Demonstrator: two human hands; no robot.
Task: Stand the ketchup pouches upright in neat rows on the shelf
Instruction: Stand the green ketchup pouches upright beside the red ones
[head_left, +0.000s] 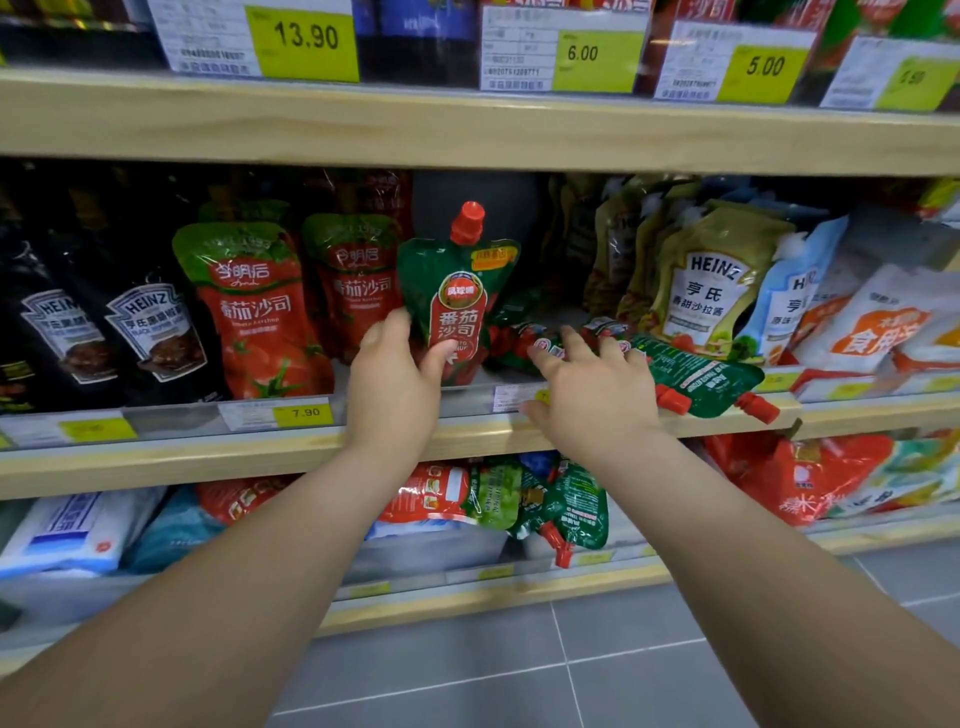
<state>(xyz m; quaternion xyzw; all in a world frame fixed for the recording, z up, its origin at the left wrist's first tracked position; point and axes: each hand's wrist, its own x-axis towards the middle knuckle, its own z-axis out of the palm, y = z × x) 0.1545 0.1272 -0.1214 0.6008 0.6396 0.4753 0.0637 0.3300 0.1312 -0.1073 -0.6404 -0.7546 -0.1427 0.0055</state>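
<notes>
1. One ketchup pouch (457, 291), upright, mid-shelf (208, 457); left hand (395, 379) pinches its lower edge.
2. Fallen pouches (696, 376), lying flat right of it; right hand (592, 395) spread open, fingers resting on them.

Bright, even store light; glossy glare at 12 o'clock, soft blur and bending toward 3 and 9.

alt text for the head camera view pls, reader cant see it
The left hand holds a green ketchup pouch upright on a shop shelf, red cap up, while the open right hand reaches over more green pouches lying flat beside it. Red tomato-sauce pouches stand to the left.
</notes>
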